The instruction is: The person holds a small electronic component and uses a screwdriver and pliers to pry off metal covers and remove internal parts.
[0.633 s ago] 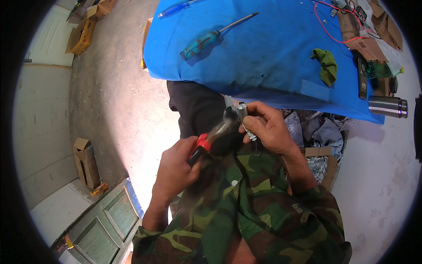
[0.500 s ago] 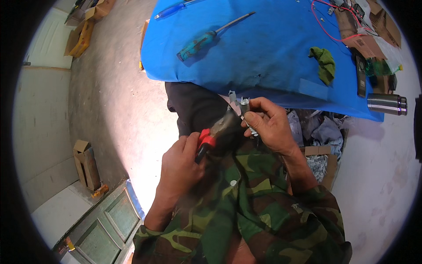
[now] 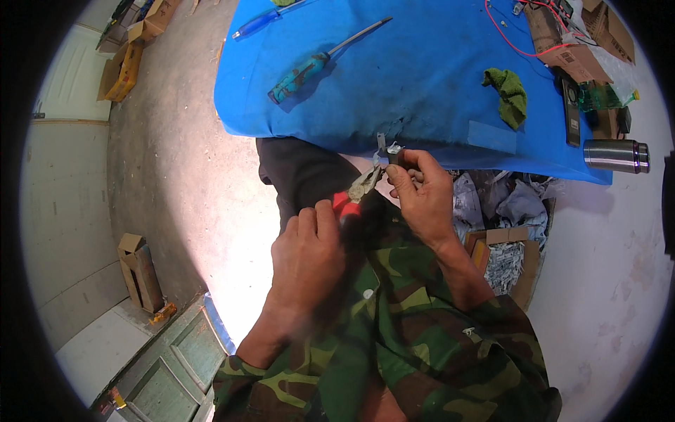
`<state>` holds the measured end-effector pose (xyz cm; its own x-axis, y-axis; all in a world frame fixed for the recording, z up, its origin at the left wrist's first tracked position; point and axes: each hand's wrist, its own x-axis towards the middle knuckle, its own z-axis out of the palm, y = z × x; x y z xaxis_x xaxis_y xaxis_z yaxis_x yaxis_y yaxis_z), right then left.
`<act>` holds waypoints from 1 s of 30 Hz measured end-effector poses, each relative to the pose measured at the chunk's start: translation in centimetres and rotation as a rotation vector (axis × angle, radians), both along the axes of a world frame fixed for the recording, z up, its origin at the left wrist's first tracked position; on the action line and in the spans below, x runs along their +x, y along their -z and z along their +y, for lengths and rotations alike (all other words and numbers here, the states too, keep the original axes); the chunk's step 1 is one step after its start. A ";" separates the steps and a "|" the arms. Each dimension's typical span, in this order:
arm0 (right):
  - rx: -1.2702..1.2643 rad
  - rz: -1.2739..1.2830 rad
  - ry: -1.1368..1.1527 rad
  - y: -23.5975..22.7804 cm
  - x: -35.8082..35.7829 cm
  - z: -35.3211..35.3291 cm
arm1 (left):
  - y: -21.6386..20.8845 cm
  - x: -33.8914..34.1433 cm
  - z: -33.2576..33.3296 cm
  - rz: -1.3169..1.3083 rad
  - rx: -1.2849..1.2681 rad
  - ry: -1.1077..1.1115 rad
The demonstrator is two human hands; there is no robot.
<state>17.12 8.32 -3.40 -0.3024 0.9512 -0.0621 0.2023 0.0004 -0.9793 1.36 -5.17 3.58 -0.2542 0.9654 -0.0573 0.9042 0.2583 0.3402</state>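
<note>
My left hand is closed round the red handles of a pair of pliers. The plier jaws point up and to the right, meeting a thin grey metal strip beside my right fingers. Between thumb and fingers, my right hand pinches a small grey metal piece with a ragged upper end. Whether the strip and the piece are joined cannot be made out. Both hands are over my lap, just in front of the blue-covered table.
On the table lie a teal-handled screwdriver, a blue-handled tool and a green cloth. A steel flask is at the right edge. Below the table, a carton of metal scraps stands near grey plastic bags.
My left hand has moved up and right, bringing the plier jaws onto the metal beside my right fingers. My right hand has shifted slightly, and the whole view has moved a little.
</note>
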 end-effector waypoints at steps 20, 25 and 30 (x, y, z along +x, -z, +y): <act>-0.186 0.100 -0.260 -3.1 1.8 1.5 | -1.4 -2.4 -0.9 -0.428 0.028 -0.015; -0.495 0.263 -0.437 -4.4 3.3 2.6 | -1.1 -3.8 -1.1 -0.680 0.084 0.035; -0.540 0.324 -0.341 -3.2 2.9 1.9 | -0.7 -4.3 -1.3 -0.661 -0.003 0.033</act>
